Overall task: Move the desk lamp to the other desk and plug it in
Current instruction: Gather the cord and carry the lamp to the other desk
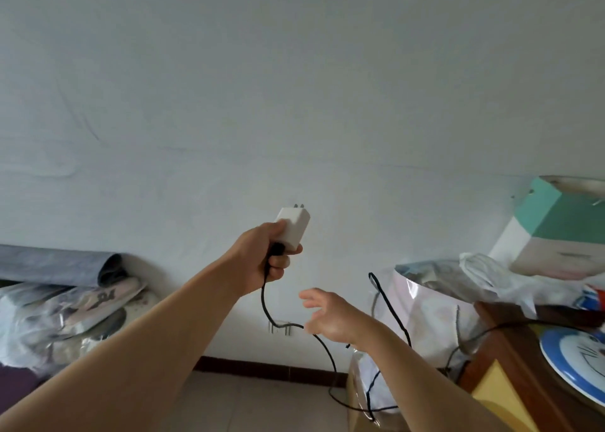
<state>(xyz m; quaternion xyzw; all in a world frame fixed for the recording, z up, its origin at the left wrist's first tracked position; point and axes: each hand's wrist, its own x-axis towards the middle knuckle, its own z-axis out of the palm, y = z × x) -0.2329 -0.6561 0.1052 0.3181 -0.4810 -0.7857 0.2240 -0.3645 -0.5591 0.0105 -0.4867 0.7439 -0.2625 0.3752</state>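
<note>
My left hand (262,258) is clenched around the white plug adapter (292,227), held up before the wall with its prongs pointing up. Its black cord (322,343) droops past my right hand (330,317), fingers spread loose, holding nothing, near the wall socket (279,327).

Adapter (292,228) in left hand (262,258), before the wall (294,87), prongs toward it. Cord (322,343) hangs from it, passing the right hand (330,317), below and right. Socket (279,327) on the wall beneath. Desk (510,343) at right; bags (59,310) at left.
</note>
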